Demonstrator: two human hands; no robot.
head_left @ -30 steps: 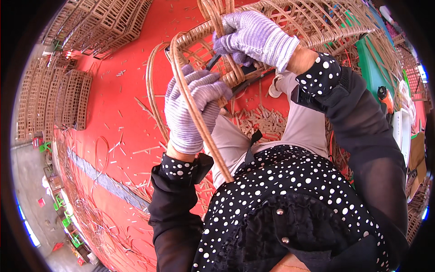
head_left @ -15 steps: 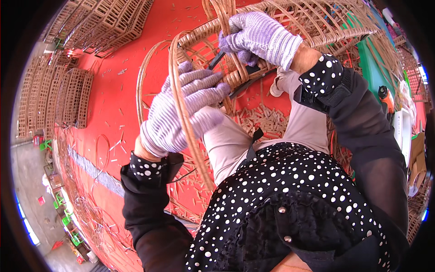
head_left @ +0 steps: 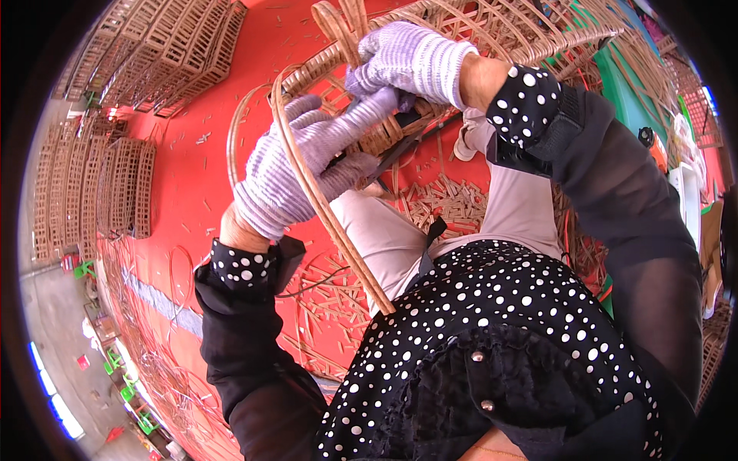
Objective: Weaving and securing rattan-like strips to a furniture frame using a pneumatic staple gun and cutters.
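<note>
A wicker basket (head_left: 461,15), woven from brown cane, lies tilted at the top of the view. At its edge my right hand (head_left: 415,65), in a lilac-and-white striped knit glove, is closed round looped cane strands (head_left: 338,31). My left hand (head_left: 296,161), gloved alike, has its fingers spread beside the basket's woven edge. One left finger stretches across to my right hand; the contact there is partly hidden. A long doubled cane strand (head_left: 338,230) arcs over the left hand and ends at my lap. Below my hands shows a dark strip (head_left: 403,146).
Stacked openwork wicker frames (head_left: 165,54) stand at the upper left, with more stacks (head_left: 92,184) below them. Short cane offcuts (head_left: 446,203) litter the red floor (head_left: 196,146) between my legs. Loose cane lengths (head_left: 181,392) lie lower left. A white container (head_left: 684,200) stands at right.
Both hands have shifted slightly left along with the cane loop. A left finger now reaches to the right hand, and the long strand's lower end has swung right across my lap.
</note>
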